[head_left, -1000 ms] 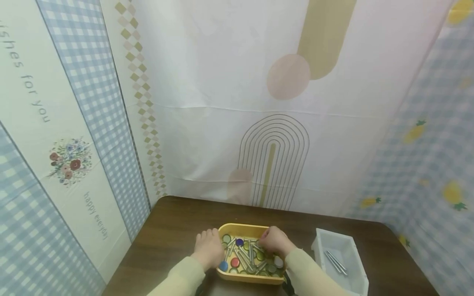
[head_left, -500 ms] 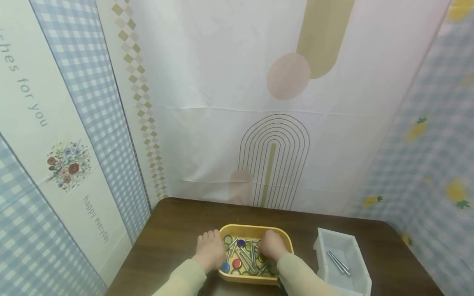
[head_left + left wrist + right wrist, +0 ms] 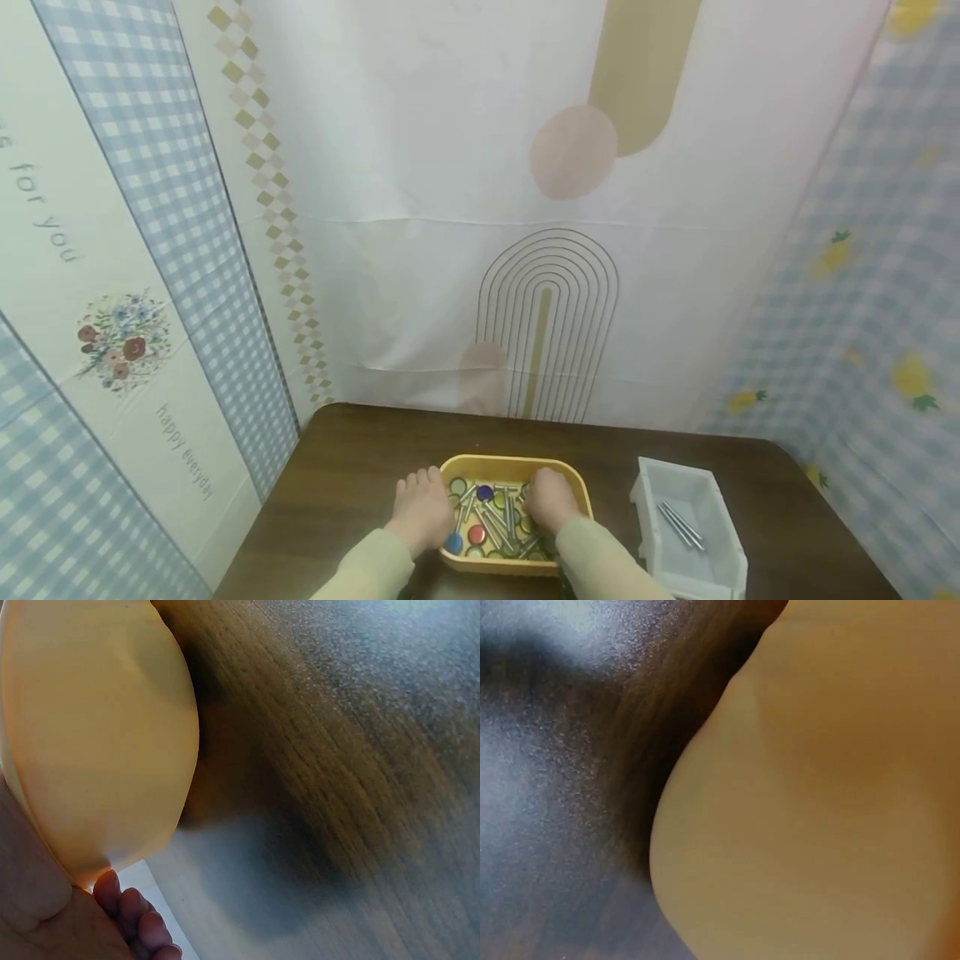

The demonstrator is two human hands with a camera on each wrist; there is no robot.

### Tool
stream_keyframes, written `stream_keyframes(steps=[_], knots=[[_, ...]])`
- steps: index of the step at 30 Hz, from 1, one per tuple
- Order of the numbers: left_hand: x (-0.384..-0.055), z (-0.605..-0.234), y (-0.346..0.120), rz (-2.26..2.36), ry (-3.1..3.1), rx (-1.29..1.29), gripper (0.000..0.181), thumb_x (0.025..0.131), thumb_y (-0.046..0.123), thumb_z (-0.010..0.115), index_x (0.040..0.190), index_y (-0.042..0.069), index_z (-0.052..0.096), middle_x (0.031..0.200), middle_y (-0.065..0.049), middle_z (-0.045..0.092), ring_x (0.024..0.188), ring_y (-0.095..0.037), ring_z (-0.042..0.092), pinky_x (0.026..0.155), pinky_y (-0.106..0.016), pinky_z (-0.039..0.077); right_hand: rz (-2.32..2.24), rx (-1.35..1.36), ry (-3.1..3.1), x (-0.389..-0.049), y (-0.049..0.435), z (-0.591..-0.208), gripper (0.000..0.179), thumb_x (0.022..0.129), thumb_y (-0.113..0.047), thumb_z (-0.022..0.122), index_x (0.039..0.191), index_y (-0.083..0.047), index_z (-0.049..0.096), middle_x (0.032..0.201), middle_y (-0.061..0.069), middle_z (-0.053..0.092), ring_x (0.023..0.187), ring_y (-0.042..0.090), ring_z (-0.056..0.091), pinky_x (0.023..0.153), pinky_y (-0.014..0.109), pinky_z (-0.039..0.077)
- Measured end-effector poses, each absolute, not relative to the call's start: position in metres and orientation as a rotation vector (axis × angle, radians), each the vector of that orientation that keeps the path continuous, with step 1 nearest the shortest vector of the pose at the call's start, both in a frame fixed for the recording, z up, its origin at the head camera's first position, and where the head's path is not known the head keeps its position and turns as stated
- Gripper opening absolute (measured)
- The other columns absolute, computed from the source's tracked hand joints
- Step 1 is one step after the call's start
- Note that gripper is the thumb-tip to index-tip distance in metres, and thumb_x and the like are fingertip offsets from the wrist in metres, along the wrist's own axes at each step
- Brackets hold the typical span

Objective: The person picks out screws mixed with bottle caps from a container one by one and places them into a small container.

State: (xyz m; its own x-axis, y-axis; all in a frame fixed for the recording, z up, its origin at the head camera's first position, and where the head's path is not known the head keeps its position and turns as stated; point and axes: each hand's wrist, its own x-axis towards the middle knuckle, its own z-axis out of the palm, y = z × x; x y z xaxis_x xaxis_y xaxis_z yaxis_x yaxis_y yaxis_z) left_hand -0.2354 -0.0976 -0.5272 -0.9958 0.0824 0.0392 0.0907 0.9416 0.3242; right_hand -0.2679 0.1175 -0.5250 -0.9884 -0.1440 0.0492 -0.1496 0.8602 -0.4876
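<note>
- The yellow tray [image 3: 510, 469] sits on the table between my hands; inside it, silvery rods [image 3: 511, 513] lie tangled among round discs, a red disc [image 3: 477, 534] and a blue disc [image 3: 453, 543] among them.
- My right hand [image 3: 551, 498] reaches down inside the tray's right part; its fingertips are hidden, so I cannot tell whether they pinch anything. In so tangled a heap, feeling for one loose piece and lifting straight up seems wisest.
- My left hand [image 3: 423, 504] grips the tray's left rim, fingers close together and curled against the outer wall. A light, steady hold there should stop it sliding.
- Right of the tray, apart from it, stands a white bin [image 3: 730, 518] with a few loose rods [image 3: 681, 526] inside.
- Under the tray is the brown table [image 3: 375, 433]; beyond it hangs a patterned cloth [image 3: 390, 275].
</note>
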Motion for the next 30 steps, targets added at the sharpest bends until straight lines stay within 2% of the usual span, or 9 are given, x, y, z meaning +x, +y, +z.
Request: stream_keyframes(steps=[7, 16, 23, 30], knots=[[-0.2360, -0.5268, -0.0952, -0.542, -3.070, -0.125, 0.024, 0.092, 0.020, 0.052, 0.102, -0.001, 0.047, 0.087, -0.014, 0.045, 0.085, -0.031, 0.046, 0.083, -0.052, 0.036, 0.776, 0.181, -3.028, -0.2680, 0.1174, -0.5239, 0.033, 0.063, 0.006, 0.065, 0.052, -0.016, 0.041, 0.054, 0.001, 0.047, 0.050, 0.017, 0.044, 0.048, 0.030, 0.039], [-0.2351, -0.5270, -0.0978, -0.521, -3.073, -0.136, 0.026, 0.088, 0.017, 0.053, 0.103, -0.002, 0.047, 0.087, -0.014, 0.045, 0.085, -0.031, 0.046, 0.083, -0.052, 0.036, 0.737, 0.168, -3.024, -0.2639, 0.1130, -0.5224, 0.030, 0.065, 0.005, 0.066, 0.055, -0.013, 0.045, 0.056, 0.002, 0.048, 0.051, 0.018, 0.045, 0.049, 0.032, 0.042], [-0.2366, -0.5297, -0.0972, -0.530, -3.067, -0.130, 0.022, 0.092, 0.019, 0.051, 0.101, -0.001, 0.047, 0.086, -0.013, 0.045, 0.083, -0.030, 0.045, 0.082, -0.052, 0.036, 0.725, 0.149, -3.026, -0.2676, 0.1137, -0.5267, 0.029, 0.065, 0.004, 0.067, 0.054, -0.012, 0.046, 0.056, 0.002, 0.048, 0.051, 0.019, 0.045, 0.049, 0.032, 0.041], [-0.2366, -0.5294, -0.0968, -0.531, -3.064, -0.125, 0.021, 0.092, 0.019, 0.050, 0.099, -0.001, 0.047, 0.084, -0.013, 0.044, 0.082, -0.030, 0.045, 0.081, -0.051, 0.036, 0.754, 0.132, -3.034, -0.2693, 0.1150, -0.5278, 0.022, 0.066, 0.002, 0.070, 0.058, -0.009, 0.053, 0.058, 0.003, 0.049, 0.053, 0.019, 0.046, 0.052, 0.033, 0.043]])
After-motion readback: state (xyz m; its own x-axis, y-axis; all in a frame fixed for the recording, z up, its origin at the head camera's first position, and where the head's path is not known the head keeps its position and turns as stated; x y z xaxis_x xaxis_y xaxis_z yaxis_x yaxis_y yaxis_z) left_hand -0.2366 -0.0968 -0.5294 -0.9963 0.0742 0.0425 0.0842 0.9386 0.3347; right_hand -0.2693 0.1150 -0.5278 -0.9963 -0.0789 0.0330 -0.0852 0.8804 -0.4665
